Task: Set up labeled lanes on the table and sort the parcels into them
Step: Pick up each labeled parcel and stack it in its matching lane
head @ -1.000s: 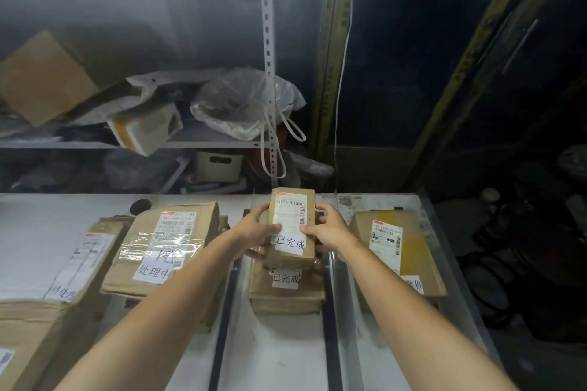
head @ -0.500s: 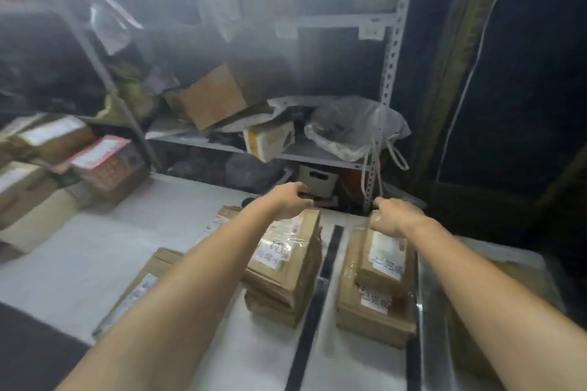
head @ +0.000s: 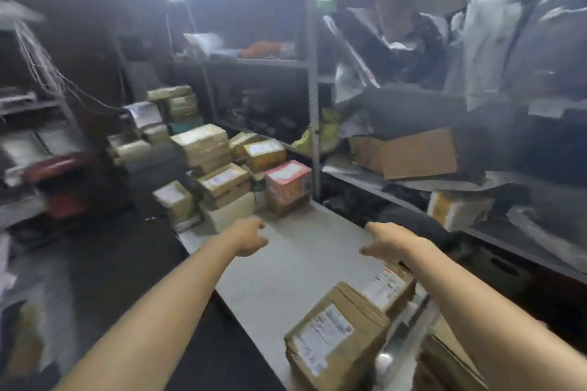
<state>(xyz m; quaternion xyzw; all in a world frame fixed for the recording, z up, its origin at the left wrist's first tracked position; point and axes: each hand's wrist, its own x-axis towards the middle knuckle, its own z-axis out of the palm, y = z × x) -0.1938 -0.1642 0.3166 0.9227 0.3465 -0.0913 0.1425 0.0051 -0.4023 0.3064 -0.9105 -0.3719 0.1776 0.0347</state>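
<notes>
Both my arms reach out over the grey table (head: 295,260). My left hand (head: 251,236) hovers above the table's left part, fingers loosely curled, holding nothing. My right hand (head: 386,240) hangs palm down over the table's far edge, also holding nothing. A pile of unsorted parcels (head: 219,178) stands at the table's far left end, among them a pink box (head: 287,181). Sorted brown parcels with white labels (head: 336,333) lie at the near right, below my right forearm. A second labelled parcel (head: 389,287) sits just behind them.
Metal shelving (head: 313,105) packed with bags and a flattened cardboard box (head: 416,154) runs behind the table. A dark floor gap lies left of the table. More racks and a red item (head: 60,181) stand at the far left.
My view has swung left from the sorted lanes toward the unsorted pile. Both hands let go of the small parcel, left on the middle stack, and now hang over bare table.
</notes>
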